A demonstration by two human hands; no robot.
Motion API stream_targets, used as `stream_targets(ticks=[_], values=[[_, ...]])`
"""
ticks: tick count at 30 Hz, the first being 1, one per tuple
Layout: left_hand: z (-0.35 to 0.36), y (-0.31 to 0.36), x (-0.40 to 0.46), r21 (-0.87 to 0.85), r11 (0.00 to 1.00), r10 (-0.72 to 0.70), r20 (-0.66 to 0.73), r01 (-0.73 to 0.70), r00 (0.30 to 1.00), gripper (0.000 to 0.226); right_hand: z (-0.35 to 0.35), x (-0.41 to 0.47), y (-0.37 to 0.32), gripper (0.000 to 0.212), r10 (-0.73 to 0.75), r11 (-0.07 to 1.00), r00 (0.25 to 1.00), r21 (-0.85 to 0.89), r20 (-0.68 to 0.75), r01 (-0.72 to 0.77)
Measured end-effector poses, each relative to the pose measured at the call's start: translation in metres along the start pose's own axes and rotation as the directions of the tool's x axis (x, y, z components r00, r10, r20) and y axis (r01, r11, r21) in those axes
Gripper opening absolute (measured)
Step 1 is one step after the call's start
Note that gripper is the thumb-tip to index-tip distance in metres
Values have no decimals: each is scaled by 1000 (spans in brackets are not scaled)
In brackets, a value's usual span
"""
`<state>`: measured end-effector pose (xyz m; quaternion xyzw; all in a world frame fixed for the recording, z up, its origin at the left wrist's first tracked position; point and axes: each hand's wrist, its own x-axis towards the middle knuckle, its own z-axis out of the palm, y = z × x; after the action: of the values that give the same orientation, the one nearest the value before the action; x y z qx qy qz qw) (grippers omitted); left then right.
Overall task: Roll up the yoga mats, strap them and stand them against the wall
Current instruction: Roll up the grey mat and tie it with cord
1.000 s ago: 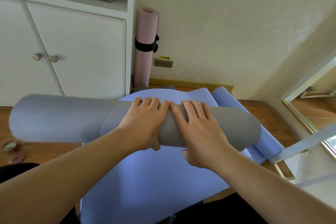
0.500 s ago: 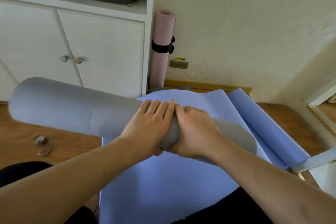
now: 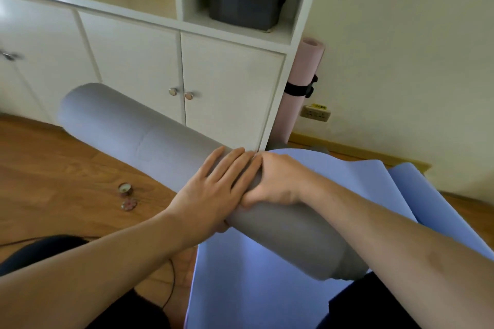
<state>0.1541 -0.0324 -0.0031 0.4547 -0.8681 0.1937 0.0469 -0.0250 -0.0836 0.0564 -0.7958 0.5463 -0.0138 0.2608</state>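
Head view, what step is this?
— Rolling looks done on the grey mat (image 3: pixel 149 139); it lies mid-frame, partly over the blue mat (image 3: pixel 267 275) on the floor. Strapping comes next, I'd judge — no loose strap shows.
— And the hands?
— Together at the roll's middle: left hand (image 3: pixel 216 189) flat on top, fingers straight; right hand (image 3: pixel 272 181) curled round it.
— Which way does it run?
— Long axis slants from centre left down to lower right. A pink mat (image 3: pixel 299 75) already stands strapped, upper right.

Soft daylight is filling the room evenly; shadows are staying faint. Wide-angle lens is bending the cabinet (image 3: pixel 139 61) edges. Slight blur is softening the corners.
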Motion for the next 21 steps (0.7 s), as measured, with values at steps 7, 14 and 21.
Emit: stream_targets(ticks=[7,14,21], values=[[3,-11,-20,-66,998,20,-52,-24,998,129,-3,-1,-5,63,186,923,963,301,194,-238],[5,-35,-29,-305,952,-22,-66,1,998,129,-9,-13,-12,45,140,721,886,568,443,-398],[24,-89,-44,-781,572,-274,108,253,956,122,-22,-9,-24,42,21,367,979,910,202,-196]])
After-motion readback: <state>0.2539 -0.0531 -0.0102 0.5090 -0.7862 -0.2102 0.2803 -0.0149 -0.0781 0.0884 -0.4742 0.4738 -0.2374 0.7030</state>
